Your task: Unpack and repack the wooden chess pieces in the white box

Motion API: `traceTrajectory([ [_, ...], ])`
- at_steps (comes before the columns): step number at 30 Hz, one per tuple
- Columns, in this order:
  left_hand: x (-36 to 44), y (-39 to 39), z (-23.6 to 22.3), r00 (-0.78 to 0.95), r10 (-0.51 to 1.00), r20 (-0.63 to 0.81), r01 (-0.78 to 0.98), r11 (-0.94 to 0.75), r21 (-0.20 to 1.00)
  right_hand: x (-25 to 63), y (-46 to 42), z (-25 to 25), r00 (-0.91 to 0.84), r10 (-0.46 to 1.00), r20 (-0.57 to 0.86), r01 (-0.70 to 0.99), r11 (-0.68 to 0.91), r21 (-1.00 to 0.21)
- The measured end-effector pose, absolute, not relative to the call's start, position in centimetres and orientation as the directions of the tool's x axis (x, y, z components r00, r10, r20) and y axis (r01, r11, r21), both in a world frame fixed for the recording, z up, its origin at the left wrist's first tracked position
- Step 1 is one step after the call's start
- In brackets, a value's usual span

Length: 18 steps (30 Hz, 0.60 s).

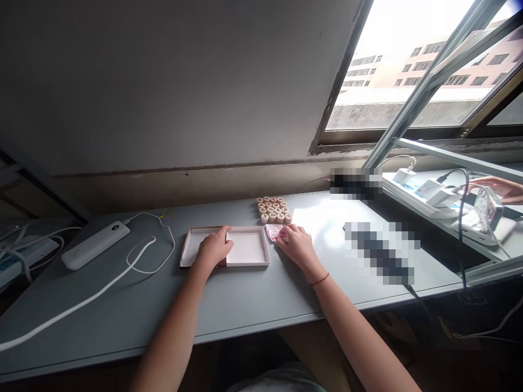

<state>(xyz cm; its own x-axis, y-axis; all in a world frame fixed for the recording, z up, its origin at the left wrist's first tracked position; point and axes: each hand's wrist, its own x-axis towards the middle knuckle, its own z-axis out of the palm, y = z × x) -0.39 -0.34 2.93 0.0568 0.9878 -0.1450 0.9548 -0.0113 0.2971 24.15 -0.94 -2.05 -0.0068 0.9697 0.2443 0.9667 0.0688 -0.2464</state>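
The right grip (297, 245) pinches a folded pink-and-white paper (273, 232), which sticks out leftward from the fingertips, just beside a shallow open box (248, 263). The left grip (212, 247) lies curled over the box's wall, though whether it has hold I cannot tell. Wooden Chinese chess pieces (273, 209) stand in a block behind the box on the table (245, 294).

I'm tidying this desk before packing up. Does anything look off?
The shallow box under the left hand looks odd. Its left part has a dark brown rim, while its right part has a white rim. It may be two pieces sitting offset, though the hand hides the join.
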Motion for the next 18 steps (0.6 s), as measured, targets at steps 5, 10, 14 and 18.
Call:
traceTrajectory([
  [5, 0.1, -0.4, 2.4, 0.044, 0.99, -0.131, 0.957, -0.004, 0.29, 24.3, -0.7, -2.6, -0.018, 0.941, 0.339, 0.94, 0.132, -0.316],
  [10, 0.3, -0.4, 1.8, 0.034, 0.993, -0.117, 0.949, 0.005, 0.317, 23.1, -1.0, -1.2, -0.004, 0.784, 0.62, 0.762, 0.404, -0.506],
  [14, 0.4, -0.3, 1.7, 0.042, 0.993, -0.107, 0.953, -0.008, 0.302, 21.0, -1.8, 0.4, -0.291, 0.735, 0.613, 0.657, 0.619, -0.43],
  [18, 0.4, -0.3, 1.7, 0.05, 0.992, -0.114, 0.951, -0.012, 0.308, 19.2, -1.8, 1.0, -0.536, 0.777, 0.331, 0.726, 0.624, -0.29],
])
